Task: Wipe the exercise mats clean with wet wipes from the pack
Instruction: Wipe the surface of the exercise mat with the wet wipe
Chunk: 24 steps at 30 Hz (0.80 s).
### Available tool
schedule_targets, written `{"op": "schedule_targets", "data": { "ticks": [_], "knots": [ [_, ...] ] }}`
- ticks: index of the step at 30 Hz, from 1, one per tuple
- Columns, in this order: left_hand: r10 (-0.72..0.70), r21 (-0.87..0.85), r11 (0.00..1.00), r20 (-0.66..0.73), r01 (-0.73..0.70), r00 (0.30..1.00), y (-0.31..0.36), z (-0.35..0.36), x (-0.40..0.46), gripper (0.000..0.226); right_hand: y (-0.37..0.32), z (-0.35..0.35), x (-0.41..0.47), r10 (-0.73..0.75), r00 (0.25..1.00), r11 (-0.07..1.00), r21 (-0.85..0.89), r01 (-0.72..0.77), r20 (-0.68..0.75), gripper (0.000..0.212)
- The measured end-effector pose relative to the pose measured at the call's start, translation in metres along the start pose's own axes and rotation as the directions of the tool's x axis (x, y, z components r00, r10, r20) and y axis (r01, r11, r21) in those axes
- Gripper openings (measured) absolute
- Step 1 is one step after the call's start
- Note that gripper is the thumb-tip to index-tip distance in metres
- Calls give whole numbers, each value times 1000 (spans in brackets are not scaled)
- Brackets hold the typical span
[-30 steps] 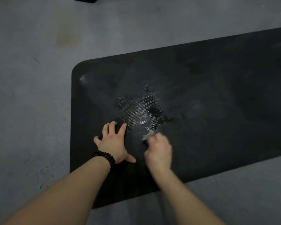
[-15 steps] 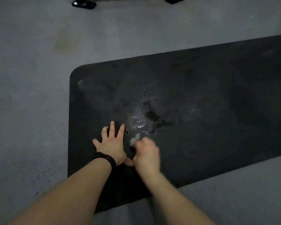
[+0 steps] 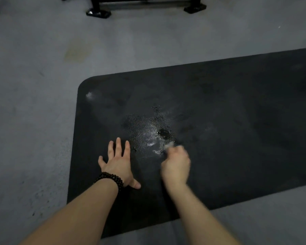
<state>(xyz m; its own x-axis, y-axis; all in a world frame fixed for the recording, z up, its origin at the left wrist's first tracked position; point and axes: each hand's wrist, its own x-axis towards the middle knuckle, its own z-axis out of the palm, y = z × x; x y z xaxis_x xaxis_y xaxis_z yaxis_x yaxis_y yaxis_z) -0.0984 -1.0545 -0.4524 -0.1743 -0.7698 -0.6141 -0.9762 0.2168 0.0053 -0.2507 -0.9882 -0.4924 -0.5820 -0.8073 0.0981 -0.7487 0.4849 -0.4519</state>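
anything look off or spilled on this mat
Yes: a glossy wet patch with a darker puddle sits on the black mat, just beyond the right hand holding a wet wipe.

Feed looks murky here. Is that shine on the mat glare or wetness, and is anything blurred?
Head view: dim overall, so the black mat loses detail; the bright patch reads as light glinting off wet texture, not lens flare. Head view: the right hand and its wipe are motion-smeared; the left hand, flat on the mat, is sharp.
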Motion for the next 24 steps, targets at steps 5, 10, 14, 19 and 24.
{"op": "schedule_targets", "data": {
  "ticks": [5,10,14,19,24],
  "knots": [
    [26,-28,999,-30,-26,999,-4,0,9,109,-58,11,-48,-350,920,934,141,328,178,24],
    [22,-6,1000,7,-22,1000,-5,0,4,165,29,-28,41,-95,992,995,-4,95,-79,22],
    [26,11,1000,-15,-26,1000,-6,-5,2,164,41,-29,59,50,997,994,-99,-55,-51,28],
    [15,-31,999,-62,-17,998,-8,-11,1,150,-33,9,-19,-380,910,919,176,352,166,26],
    [23,-13,1000,-120,-24,993,-8,-24,4,129,13,-20,26,-335,937,940,99,325,103,35]
  ]
}}
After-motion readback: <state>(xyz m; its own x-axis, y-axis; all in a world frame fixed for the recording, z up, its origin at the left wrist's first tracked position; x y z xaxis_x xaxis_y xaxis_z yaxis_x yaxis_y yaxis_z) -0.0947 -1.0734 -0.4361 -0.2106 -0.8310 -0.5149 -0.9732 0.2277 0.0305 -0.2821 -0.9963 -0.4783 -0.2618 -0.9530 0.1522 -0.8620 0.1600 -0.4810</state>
